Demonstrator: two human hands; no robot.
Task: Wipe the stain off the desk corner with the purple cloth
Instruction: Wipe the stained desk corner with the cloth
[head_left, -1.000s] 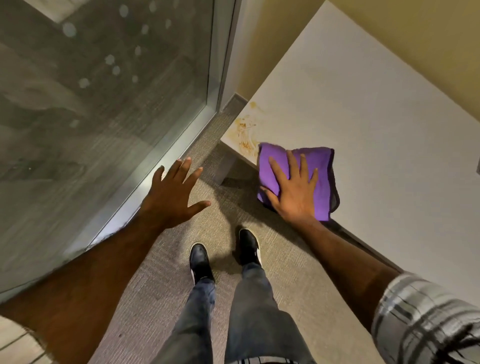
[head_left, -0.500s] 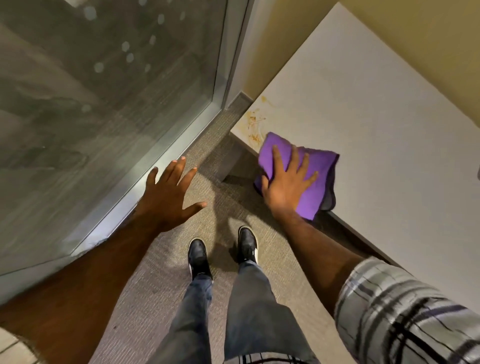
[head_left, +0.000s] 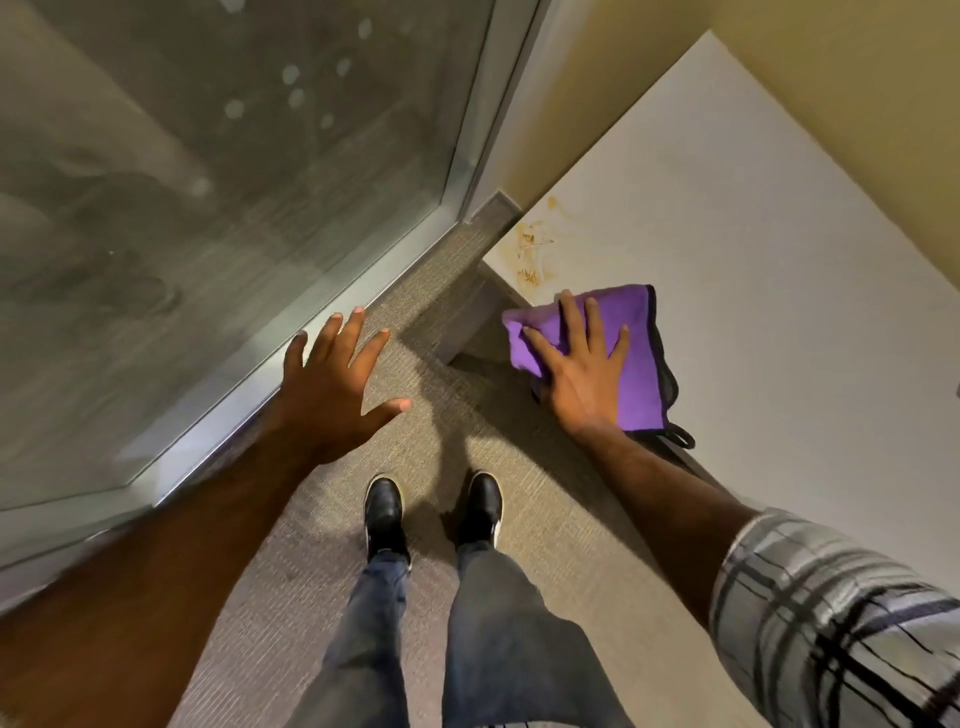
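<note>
Since a moment ago the right hand (head_left: 582, 371), fingers spread flat, has dragged the purple cloth (head_left: 636, 358) back along the bench (head_left: 779, 260) edge; the stain (head_left: 532, 254) above remains, so wiping continues. Left hand (head_left: 332, 395) hovers, splayed.

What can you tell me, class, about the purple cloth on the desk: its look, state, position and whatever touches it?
The purple cloth looks like soft microfibre, folded into a rough rectangle with a dark stitched edge along its right side. It lies flat on the white desk near the front edge, with its near-left part hanging past that edge. The right hand presses on it, palm down, fingers spread. The orange-brown stain at the desk corner sits just beyond the cloth, uncovered.
</note>
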